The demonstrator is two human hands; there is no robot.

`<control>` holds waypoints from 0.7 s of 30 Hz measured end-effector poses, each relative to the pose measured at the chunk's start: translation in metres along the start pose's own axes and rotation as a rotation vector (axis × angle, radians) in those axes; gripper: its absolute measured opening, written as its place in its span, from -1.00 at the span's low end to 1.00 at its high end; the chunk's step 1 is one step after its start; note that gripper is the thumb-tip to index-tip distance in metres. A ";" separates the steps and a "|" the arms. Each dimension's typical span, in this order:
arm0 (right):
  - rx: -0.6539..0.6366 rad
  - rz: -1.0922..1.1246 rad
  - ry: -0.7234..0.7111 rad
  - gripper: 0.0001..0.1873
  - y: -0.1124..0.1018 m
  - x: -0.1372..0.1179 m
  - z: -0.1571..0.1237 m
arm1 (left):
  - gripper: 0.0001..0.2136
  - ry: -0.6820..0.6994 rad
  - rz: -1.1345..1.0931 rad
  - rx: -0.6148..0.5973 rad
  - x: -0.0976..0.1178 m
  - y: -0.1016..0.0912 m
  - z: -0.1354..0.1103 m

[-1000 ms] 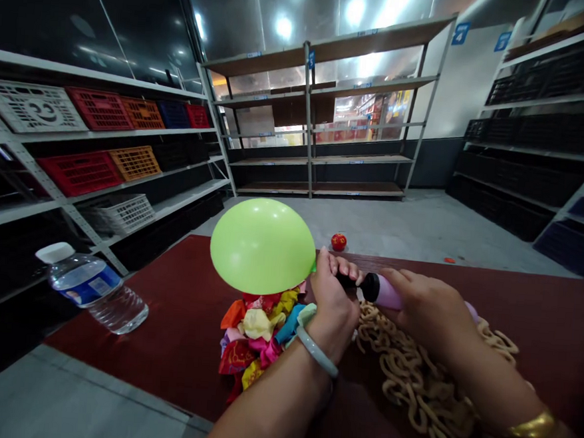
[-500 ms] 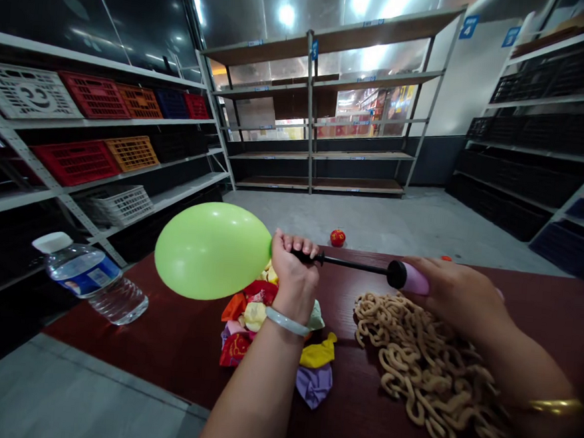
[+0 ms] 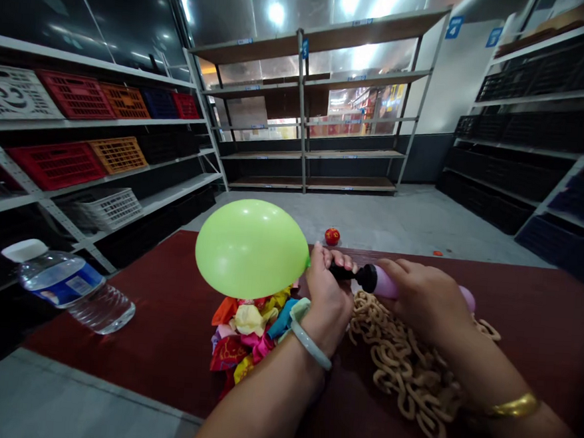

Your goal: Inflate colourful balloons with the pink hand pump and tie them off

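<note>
A green balloon (image 3: 252,249), rounded with air, sits on the nozzle end of a balloon pump (image 3: 386,283) with a pink barrel and black fittings. My left hand (image 3: 331,285) is closed around the balloon's neck and the black end of the pump; the neck is mostly hidden by the fingers. My right hand (image 3: 424,298) is wrapped round the pink barrel, which is pushed close up to the left hand. Beneath the balloon lies a pile of uninflated balloons (image 3: 249,319) in many colours. Tan, curly loops (image 3: 401,367) lie heaped below my right hand.
A water bottle (image 3: 74,290) with a white cap stands on the left of the dark red table (image 3: 160,316). On the floor beyond it is a red ball (image 3: 331,236). Racks with crates (image 3: 123,100) line the left; a metal shelf (image 3: 304,153) stands behind.
The pink barrel has slid toward my left hand, covering the black rod that showed before. My left hand and the balloon have shifted right in the view.
</note>
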State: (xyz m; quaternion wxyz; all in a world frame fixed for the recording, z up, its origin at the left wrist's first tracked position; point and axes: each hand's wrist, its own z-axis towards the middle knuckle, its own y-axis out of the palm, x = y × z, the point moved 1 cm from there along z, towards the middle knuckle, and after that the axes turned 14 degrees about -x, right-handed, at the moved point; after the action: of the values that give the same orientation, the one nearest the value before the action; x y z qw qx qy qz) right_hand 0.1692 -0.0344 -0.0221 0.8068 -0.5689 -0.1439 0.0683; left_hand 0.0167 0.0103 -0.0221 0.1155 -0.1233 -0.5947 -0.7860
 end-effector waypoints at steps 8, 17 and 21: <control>-0.013 0.141 -0.027 -0.51 0.012 0.000 0.003 | -0.58 -0.021 0.043 0.006 0.008 0.000 0.004; 0.009 0.128 -0.027 -0.52 0.011 0.021 0.001 | -0.56 0.092 0.068 0.044 0.076 -0.001 0.026; -0.020 0.112 -0.004 -0.52 0.011 0.021 0.000 | -0.58 0.113 0.056 0.011 0.070 0.000 0.025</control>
State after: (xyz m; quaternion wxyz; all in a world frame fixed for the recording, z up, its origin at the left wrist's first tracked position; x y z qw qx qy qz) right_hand 0.1894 -0.0246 -0.0291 0.7958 -0.5839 -0.1142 0.1130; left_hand -0.0482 0.0318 0.0078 0.1718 -0.0947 -0.5878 -0.7849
